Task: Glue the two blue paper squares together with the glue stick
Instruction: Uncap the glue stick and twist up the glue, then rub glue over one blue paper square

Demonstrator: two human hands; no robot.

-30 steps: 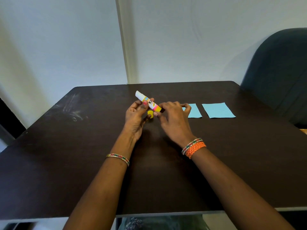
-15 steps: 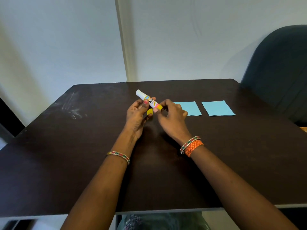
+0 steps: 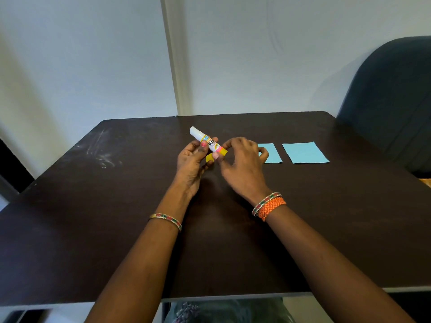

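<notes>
My left hand point(image 3: 191, 159) grips a white glue stick point(image 3: 207, 141) at its middle, its white tip tilted up and to the left. A small yellow cap point(image 3: 209, 157) is tucked in the lower fingers of that hand. My right hand point(image 3: 242, 164) pinches the stick's yellow base between curled fingertips. Two blue paper squares lie flat on the dark table point(image 3: 326, 206) to the right. The nearer square point(image 3: 271, 153) is partly hidden behind my right hand, and the farther square point(image 3: 305, 152) is in full view, with a narrow gap between them.
A dark padded chair point(image 3: 391, 101) stands at the table's right rear corner. A white wall runs behind the table. Pale scuff marks point(image 3: 102, 155) show on the table's left side.
My right fingers have shifted around the glue stick's yellow base, with the thumb folding in and spreading out again. The left hand keeps the stick in the same place.
</notes>
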